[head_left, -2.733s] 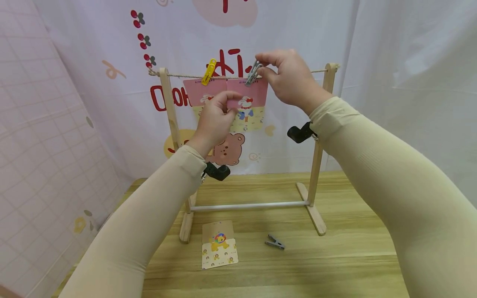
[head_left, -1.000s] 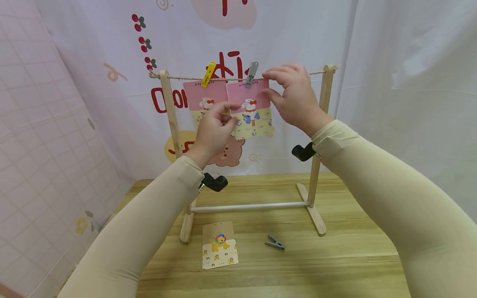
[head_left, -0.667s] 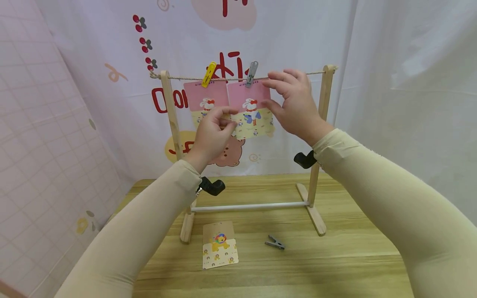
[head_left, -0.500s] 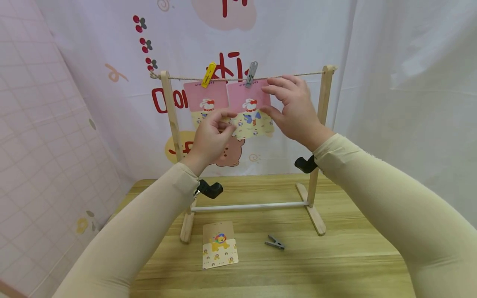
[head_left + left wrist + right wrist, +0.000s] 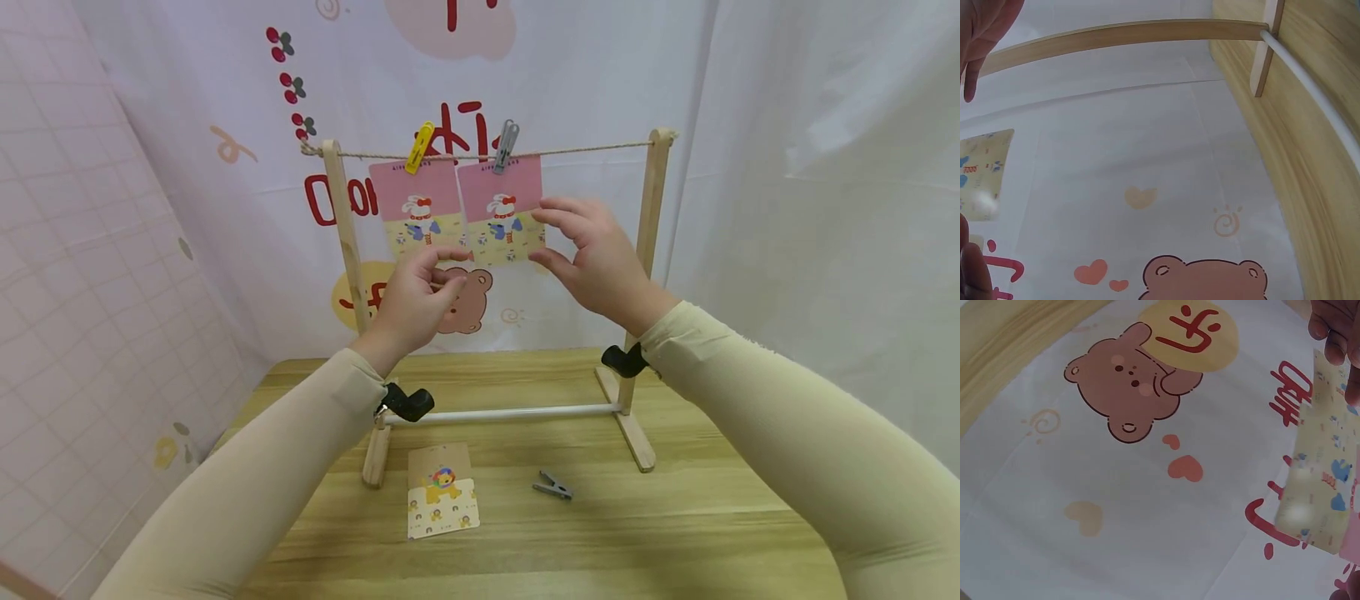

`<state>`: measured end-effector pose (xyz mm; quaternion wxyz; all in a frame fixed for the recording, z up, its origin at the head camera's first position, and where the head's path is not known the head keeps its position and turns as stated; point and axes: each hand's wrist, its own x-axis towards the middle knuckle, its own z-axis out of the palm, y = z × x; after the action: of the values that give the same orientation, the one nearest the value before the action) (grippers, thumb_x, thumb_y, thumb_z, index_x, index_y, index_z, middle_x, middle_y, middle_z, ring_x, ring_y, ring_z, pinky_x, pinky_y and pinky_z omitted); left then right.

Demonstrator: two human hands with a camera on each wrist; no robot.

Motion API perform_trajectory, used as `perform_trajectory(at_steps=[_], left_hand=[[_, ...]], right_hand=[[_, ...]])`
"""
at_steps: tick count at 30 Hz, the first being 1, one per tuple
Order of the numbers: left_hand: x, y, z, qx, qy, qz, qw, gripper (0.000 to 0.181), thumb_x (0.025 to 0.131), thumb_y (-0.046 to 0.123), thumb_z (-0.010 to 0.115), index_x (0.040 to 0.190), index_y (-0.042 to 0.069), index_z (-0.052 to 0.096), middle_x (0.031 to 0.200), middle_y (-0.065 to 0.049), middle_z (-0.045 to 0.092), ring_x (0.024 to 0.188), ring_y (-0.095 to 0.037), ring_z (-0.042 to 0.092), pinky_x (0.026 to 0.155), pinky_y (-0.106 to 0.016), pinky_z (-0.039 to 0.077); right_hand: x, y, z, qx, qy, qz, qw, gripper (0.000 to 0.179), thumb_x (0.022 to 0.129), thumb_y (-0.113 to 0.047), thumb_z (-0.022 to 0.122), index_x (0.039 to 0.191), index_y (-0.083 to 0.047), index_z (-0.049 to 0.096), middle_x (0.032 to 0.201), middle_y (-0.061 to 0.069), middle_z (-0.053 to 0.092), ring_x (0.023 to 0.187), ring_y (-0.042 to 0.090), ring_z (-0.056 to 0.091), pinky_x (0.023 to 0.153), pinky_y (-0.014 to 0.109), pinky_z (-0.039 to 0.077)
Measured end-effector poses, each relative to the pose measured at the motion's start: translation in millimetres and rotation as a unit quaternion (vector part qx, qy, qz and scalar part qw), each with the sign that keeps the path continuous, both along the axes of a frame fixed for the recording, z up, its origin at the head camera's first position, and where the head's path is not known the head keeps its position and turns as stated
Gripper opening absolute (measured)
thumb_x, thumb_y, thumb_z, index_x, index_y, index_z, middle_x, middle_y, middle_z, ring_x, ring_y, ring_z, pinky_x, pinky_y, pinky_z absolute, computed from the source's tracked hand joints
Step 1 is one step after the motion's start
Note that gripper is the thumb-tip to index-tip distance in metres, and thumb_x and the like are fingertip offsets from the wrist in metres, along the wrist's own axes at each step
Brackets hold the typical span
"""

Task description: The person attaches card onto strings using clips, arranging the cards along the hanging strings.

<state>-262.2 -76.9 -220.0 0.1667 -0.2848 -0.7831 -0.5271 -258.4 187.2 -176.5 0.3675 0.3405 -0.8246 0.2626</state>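
Two pink-and-yellow cards hang side by side from a rope (image 5: 585, 151) strung across a wooden rack. A yellow clothespin (image 5: 420, 147) clips the left card (image 5: 416, 185); a grey clothespin (image 5: 506, 147) clips the right card (image 5: 501, 179). My left hand (image 5: 416, 304), fingers loosely bent, is at the lower edges of the cards and holds nothing. Close to the right card's right edge is my right hand (image 5: 600, 258), its fingers and thumb spread apart with nothing between them. The right wrist view shows the left hand (image 5: 1338, 331) at the upper right, overlapping a card (image 5: 1322, 475).
On the wooden table lie a lion card (image 5: 442, 492) and another grey clothespin (image 5: 552, 485). The rack's right post (image 5: 651, 208), its feet and a white crossbar (image 5: 525, 412) frame the space. A printed white cloth (image 5: 600, 67) hangs behind.
My right hand has let go of the grey clothespin, which stays clipped on the rope, and has moved down along the card's right edge. My left hand has lowered and shifted left.
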Motion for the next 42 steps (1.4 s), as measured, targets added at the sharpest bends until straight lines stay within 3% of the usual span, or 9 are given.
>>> perform_trajectory(at_steps=[7, 11, 15, 19, 25, 30, 36, 42], left_hand=[[3.8, -6.6, -11.7, -0.016, -0.022, 0.002, 0.9996, 0.031, 0.103, 0.007, 0.065, 0.134, 0.012, 0.066, 0.106, -0.014, 0.064, 0.085, -0.027, 0.064, 0.063, -0.024, 0.049], [4.4, -9.4, -18.8, -0.029, -0.034, 0.007, 0.999, 0.031, 0.103, 0.01, 0.066, 0.135, 0.014, 0.065, 0.119, -0.012, 0.068, 0.092, -0.026, 0.064, 0.069, -0.026, 0.053], [6.0, -11.3, -25.9, -0.042, -0.04, 0.004, 0.9983, 0.033, 0.103, 0.011, 0.066, 0.136, 0.014, 0.063, 0.137, -0.007, 0.063, 0.106, -0.026, 0.067, 0.082, -0.032, 0.058], [7.9, -13.2, -33.7, -0.056, -0.047, -0.002, 0.9973, 0.037, 0.103, 0.012, 0.067, 0.14, 0.012, 0.06, 0.137, -0.009, 0.062, 0.116, -0.026, 0.068, 0.098, -0.041, 0.058], [13.9, -16.5, -46.6, -0.075, -0.077, -0.011, 0.9942, 0.039, 0.103, 0.016, 0.069, 0.14, 0.02, 0.059, 0.143, -0.003, 0.06, 0.124, -0.026, 0.067, 0.104, -0.047, 0.056], [17.8, -18.1, -58.6, -0.088, -0.073, -0.022, 0.9932, 0.04, 0.102, 0.017, 0.07, 0.141, 0.018, 0.059, 0.148, -0.001, 0.059, 0.134, -0.029, 0.06, 0.112, -0.05, 0.05], [23.1, -19.6, -72.1, -0.095, -0.072, -0.028, 0.9925, 0.04, 0.101, 0.015, 0.071, 0.14, 0.017, 0.06, 0.144, -0.003, 0.062, 0.135, -0.03, 0.06, 0.113, -0.053, 0.049], [28.3, -22.3, -85.1, -0.107, -0.092, -0.03, 0.9895, 0.043, 0.101, 0.016, 0.072, 0.142, 0.018, 0.059, 0.148, -0.004, 0.06, 0.137, -0.029, 0.059, 0.114, -0.054, 0.047]], right_hand=[[2.2, 3.1, -15.7, 0.001, -0.019, -0.004, 0.9998, 0.052, 0.089, -0.011, 0.085, 0.135, 0.003, 0.067, 0.145, 0.018, 0.064, 0.127, 0.039, 0.056, 0.099, 0.051, 0.047], [3.9, 4.9, -22.7, 0.008, -0.026, -0.007, 0.9996, 0.053, 0.088, -0.012, 0.086, 0.135, 0.004, 0.067, 0.145, 0.019, 0.064, 0.127, 0.039, 0.056, 0.097, 0.051, 0.048], [7.6, 6.3, -29.6, 0.019, -0.035, -0.007, 0.9992, 0.053, 0.088, -0.014, 0.086, 0.135, 0.004, 0.067, 0.145, 0.019, 0.064, 0.129, 0.04, 0.056, 0.102, 0.054, 0.047], [10.8, 7.8, -38.0, 0.022, -0.051, -0.004, 0.9984, 0.055, 0.088, -0.014, 0.087, 0.136, 0.003, 0.067, 0.146, 0.019, 0.063, 0.13, 0.041, 0.055, 0.104, 0.055, 0.046], [14.2, 12.5, -54.4, 0.037, -0.066, -0.002, 0.9971, 0.057, 0.088, -0.016, 0.086, 0.138, 0.003, 0.065, 0.147, 0.021, 0.061, 0.133, 0.042, 0.053, 0.107, 0.056, 0.046], [18.3, 16.7, -69.0, 0.049, -0.078, -0.002, 0.9958, 0.058, 0.088, -0.017, 0.087, 0.137, 0.004, 0.065, 0.146, 0.022, 0.061, 0.134, 0.043, 0.053, 0.109, 0.058, 0.046], [22.5, 20.2, -86.4, 0.056, -0.096, -0.005, 0.9937, 0.058, 0.088, -0.018, 0.087, 0.138, 0.002, 0.065, 0.146, 0.021, 0.061, 0.131, 0.043, 0.054, 0.107, 0.058, 0.048], [27.7, 23.6, -102.9, 0.064, -0.117, -0.007, 0.991, 0.057, 0.088, -0.019, 0.086, 0.138, 0.0, 0.066, 0.146, 0.019, 0.062, 0.13, 0.041, 0.056, 0.105, 0.057, 0.051]])
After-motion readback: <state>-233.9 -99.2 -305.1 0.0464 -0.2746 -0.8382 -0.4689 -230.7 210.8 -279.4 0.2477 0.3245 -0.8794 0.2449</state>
